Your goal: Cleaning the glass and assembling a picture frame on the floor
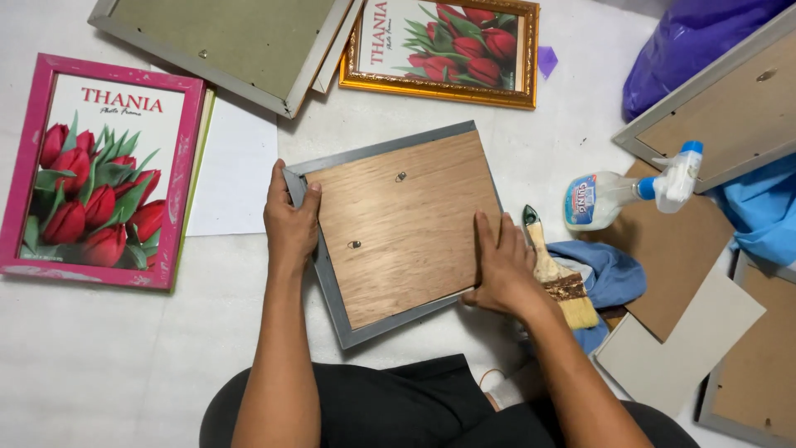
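A grey picture frame [325, 282] lies face down in front of me, its brown wooden backing board [398, 228] facing up with two small metal clips on it. My left hand [289, 220] grips the frame's upper left corner, thumb on the board's edge. Flat on the board's right edge rests my right hand [500, 265], fingers together and pressing down. Neither hand lifts the frame off the white surface.
A pink frame [99, 170] with a tulip picture lies at left, a gold frame [439, 50] with tulips at top. A spray bottle [630, 191], a paintbrush [560, 278] and a blue cloth [609, 274] lie at right, beside loose boards and face-down frames [721, 108].
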